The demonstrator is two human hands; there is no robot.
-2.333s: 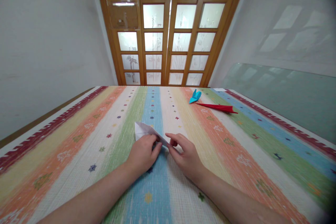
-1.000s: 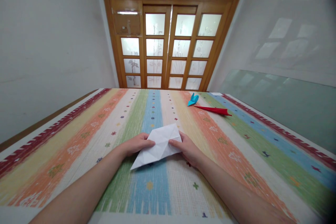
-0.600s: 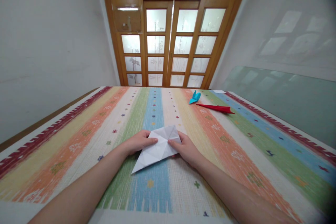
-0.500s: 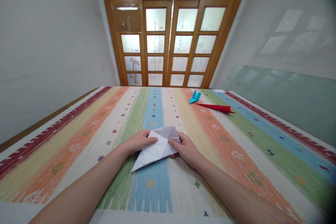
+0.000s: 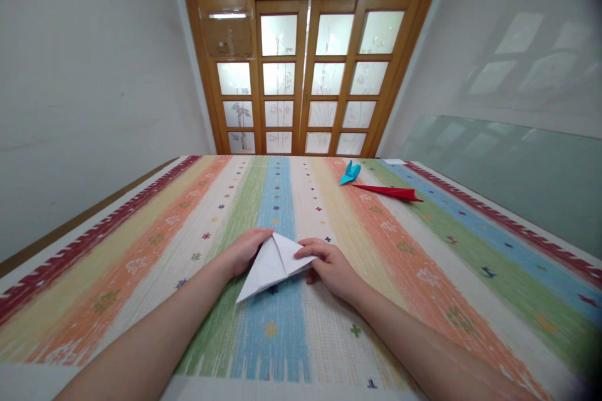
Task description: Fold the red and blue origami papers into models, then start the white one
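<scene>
A folded sheet of white paper point(image 5: 269, 268) is held between both hands over the middle of the striped cloth. It has a flat, pointed shape, with one long tip toward the lower left and a crease running down from its top corner. My left hand point(image 5: 248, 250) is closed on its upper left edge, the thumb near the top corner. On the other side, my right hand point(image 5: 328, 263) pinches the right corner, index finger on top; the thumb is partly hidden underneath.
A blue folded paper figure point(image 5: 350, 173) and a red paper plane point(image 5: 390, 192) lie at the far right of the table. A colourful striped tablecloth point(image 5: 188, 301) covers the tabletop. Beyond stand wooden doors point(image 5: 305, 75) with glass panes; walls rise on both sides.
The paper's upper right part has been folded over, so the shape is now narrower with a sharp top corner. My right fingers have shifted onto the folded flap.
</scene>
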